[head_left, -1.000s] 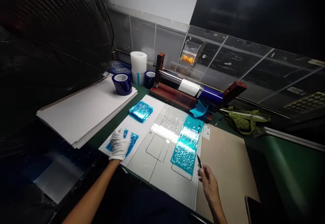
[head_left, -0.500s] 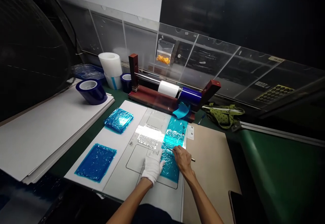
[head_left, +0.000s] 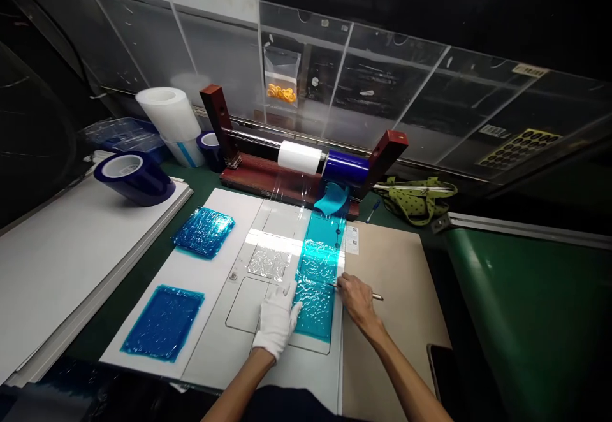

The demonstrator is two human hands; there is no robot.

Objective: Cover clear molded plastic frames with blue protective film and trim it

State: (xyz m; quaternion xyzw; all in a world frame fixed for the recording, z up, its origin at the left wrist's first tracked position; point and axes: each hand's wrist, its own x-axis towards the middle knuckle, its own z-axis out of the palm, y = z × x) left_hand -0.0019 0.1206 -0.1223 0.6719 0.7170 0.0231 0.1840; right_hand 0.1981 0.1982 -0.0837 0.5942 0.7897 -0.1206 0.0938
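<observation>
A sheet of clear blue protective film (head_left: 313,310) runs down the white, black-lined panel (head_left: 210,352), wrinkled and bubbled in its middle. My left hand (head_left: 275,320), in a white glove, lies with fingers extended at the film's left edge. My bare right hand (head_left: 357,299) grips a slim pen-shaped craft knife (head_left: 377,296) at the film's right edge. The knife's tip points left over the film; its blade is too small to make out. Left of my gloved hand, a crinkled clear film piece (head_left: 268,262) lies on the panel.
A red stand (head_left: 268,176) behind the panel carries a white roll (head_left: 299,157) and a dark blue film roll (head_left: 347,166). Two blue film stacks (head_left: 162,323) lie left. Brown board (head_left: 387,333) lies right, with a phone-like dark object (head_left: 442,371) near its front edge.
My right hand has moved rightward with the knife, from over the film to its right edge. My left hand stays beside the film. The camera view has shifted.
</observation>
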